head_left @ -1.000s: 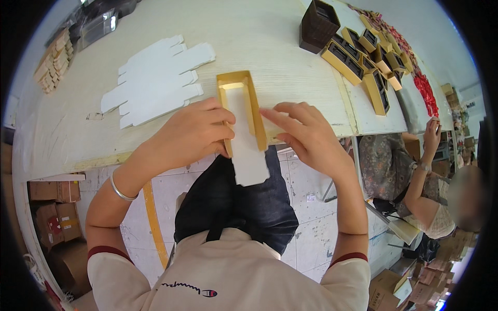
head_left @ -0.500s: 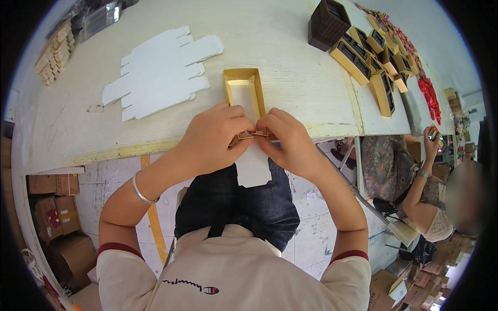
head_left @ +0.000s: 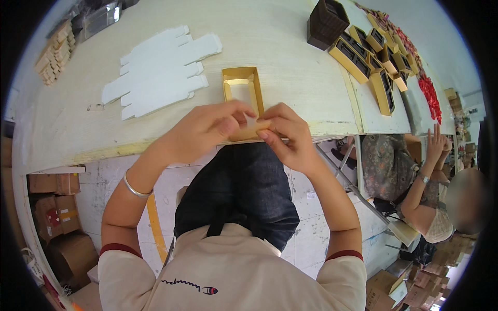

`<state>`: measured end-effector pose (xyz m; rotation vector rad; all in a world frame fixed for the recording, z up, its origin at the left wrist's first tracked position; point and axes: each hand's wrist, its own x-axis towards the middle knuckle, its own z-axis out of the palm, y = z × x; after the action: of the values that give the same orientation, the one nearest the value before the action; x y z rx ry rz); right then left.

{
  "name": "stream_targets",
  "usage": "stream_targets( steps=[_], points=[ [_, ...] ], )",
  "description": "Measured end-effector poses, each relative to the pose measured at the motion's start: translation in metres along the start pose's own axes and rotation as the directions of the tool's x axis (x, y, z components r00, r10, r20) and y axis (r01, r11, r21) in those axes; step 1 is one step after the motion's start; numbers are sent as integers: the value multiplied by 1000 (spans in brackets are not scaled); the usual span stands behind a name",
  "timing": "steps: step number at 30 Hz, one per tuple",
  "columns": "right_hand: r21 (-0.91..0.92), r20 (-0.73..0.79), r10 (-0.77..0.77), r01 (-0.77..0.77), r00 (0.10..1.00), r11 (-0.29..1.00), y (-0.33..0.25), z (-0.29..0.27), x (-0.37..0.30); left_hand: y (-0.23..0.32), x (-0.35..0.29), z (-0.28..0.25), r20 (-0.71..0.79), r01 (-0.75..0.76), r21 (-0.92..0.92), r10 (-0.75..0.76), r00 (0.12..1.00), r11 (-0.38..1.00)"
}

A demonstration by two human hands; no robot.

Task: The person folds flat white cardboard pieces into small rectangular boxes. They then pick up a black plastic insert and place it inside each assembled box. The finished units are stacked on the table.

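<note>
A broad, pale wooden desk point(head_left: 288, 33) stretched across the room, its near edge scuffed and yellowed. Under its left end, brown cartons point(head_left: 44, 186) sat stacked. The floor point(head_left: 311, 236) was of whitish, stained tiles, with a yellow stripe point(head_left: 156, 230) running along it on the left. A plain, pale wall point(head_left: 428, 28) rose at far right; cardboard boxes point(head_left: 378, 295) crowded the near right.

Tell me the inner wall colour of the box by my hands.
The inner walls are gold, best seen in the head view.
</note>
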<state>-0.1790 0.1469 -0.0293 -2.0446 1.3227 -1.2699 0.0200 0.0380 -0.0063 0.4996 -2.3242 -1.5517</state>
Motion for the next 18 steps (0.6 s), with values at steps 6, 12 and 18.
stream_targets(
  steps=[6,12,18],
  points=[
    [312,-189,277,-210,942,927,-5,21,0,-20,-3,14,-186,-39,-118,16,982,992],
    [-584,-80,-270,174,960,793,-6,22,-3,-15,-3,33,-341,-254,354,377,861,900],
    [-560,141,-28,103,990,822,-14,14,10,-9,-7,33,-227,-118,554,285,931,824]
  ],
)
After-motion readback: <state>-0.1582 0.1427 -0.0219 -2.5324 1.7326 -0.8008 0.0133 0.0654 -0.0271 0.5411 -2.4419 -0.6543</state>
